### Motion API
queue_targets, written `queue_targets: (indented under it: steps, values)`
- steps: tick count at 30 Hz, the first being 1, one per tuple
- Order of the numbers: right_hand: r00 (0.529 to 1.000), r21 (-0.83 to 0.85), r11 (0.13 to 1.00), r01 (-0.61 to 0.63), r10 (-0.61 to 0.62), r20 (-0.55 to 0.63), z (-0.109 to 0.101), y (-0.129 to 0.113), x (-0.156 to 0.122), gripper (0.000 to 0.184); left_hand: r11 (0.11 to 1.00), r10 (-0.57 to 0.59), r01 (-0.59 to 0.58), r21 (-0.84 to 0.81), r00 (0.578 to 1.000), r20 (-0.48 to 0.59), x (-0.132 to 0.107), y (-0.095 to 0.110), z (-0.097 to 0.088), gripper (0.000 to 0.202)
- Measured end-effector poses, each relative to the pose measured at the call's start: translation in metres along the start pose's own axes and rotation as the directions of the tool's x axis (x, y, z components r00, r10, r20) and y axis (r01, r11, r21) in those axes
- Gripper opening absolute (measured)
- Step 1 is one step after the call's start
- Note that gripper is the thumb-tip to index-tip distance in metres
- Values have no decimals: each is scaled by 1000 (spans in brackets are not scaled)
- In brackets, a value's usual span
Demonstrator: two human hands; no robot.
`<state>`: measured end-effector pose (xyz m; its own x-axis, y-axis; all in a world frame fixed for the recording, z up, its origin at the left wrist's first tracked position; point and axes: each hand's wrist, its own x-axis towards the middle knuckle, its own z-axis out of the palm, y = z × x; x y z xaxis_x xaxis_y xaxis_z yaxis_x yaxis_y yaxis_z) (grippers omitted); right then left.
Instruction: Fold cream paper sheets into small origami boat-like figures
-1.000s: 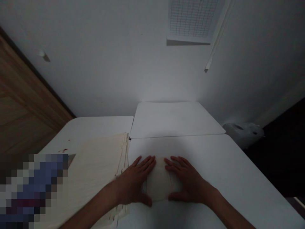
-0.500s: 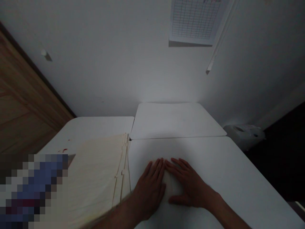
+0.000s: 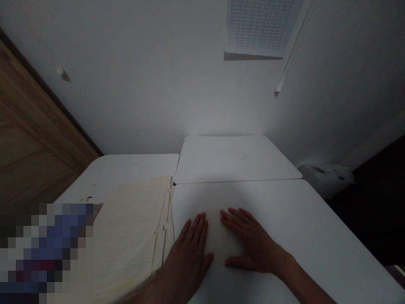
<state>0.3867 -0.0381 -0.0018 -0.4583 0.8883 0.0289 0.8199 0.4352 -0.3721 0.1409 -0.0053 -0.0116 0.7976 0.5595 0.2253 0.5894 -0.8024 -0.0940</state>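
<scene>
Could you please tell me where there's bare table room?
Bare: the table right of the right hand, the far panel by the wall, and a strip beyond the cream stack. Crowded: from the right hand across the sheet and left hand to that stack.

Both hands (image 3: 190, 249) (image 3: 251, 245) touch a small pale sheet (image 3: 217, 238) on a white table (image 3: 294, 219).

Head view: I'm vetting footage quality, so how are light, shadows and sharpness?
Head view: dim, nearly black partway down the right; same view, soft shadow on the table around left hand and right hand; same view, pixel blocks hide the lower left and the wall chart is unreadable.
</scene>
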Motion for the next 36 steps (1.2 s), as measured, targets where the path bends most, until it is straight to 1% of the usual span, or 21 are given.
queue_targets:
  steps: [5,7,9,12,15,19,23,24,25,26,27,28,30,33,34,35,36]
  values:
    - [1000,14,1000,5,-5,7,-3,0,1,94,1000,2,-2,9,1000,-6,-12,-6,-4,65]
    - [1000,24,1000,8,-8,0,-5,-1,1,93,999,35,-35,-38,999,15,-13,-11,-8,68]
    - [1000,33,999,12,-12,-9,-6,0,0,91,989,97,-92,-115,995,36,-13,-17,-14,68]
    - [999,41,999,19,-17,-41,-6,1,-1,88,960,192,-179,-215,981,40,-11,-21,-24,51]
    - [995,43,999,24,-20,-94,-4,1,-4,82,949,208,-198,-247,978,17,-8,-18,-29,35]
    - [977,32,999,17,-10,-211,-2,-6,-11,65,959,185,-192,-210,981,-54,-3,-11,-24,23]
    - [961,-11,993,116,-116,-251,4,-19,-12,58,968,190,-209,-135,972,-139,2,-9,-13,17]
    - [956,-28,991,132,-135,-259,6,-22,-11,52,969,190,-210,-130,970,-153,4,-10,-11,17]
    - [953,-43,990,137,-144,-265,8,-23,-9,42,969,188,-210,-133,969,-160,6,-10,-9,17]
    - [952,-52,990,127,-137,-275,10,-24,-6,29,968,185,-209,-139,968,-169,8,-11,-9,16]
    - [948,-53,992,117,-127,-292,13,-24,-4,21,967,182,-211,-145,964,-192,10,-11,-8,16]
    - [941,-39,994,105,-112,-319,15,-23,-2,19,966,176,-212,-147,958,-227,11,-12,-9,16]
    - [919,22,996,82,-67,-389,19,-19,1,20,970,138,-196,-144,931,-337,11,-12,-10,16]
    - [873,144,989,21,52,-485,23,-11,2,20,972,66,-174,-158,846,-529,6,-12,-10,22]
    - [857,181,983,-12,103,-505,24,-10,2,20,969,52,-179,-172,824,-565,4,-12,-10,23]
    - [841,219,974,-50,160,-517,24,-8,2,20,963,51,-194,-188,814,-579,3,-12,-9,24]
    - [825,262,961,-90,219,-521,24,-8,2,19,956,62,-212,-205,824,-563,1,-12,-9,26]
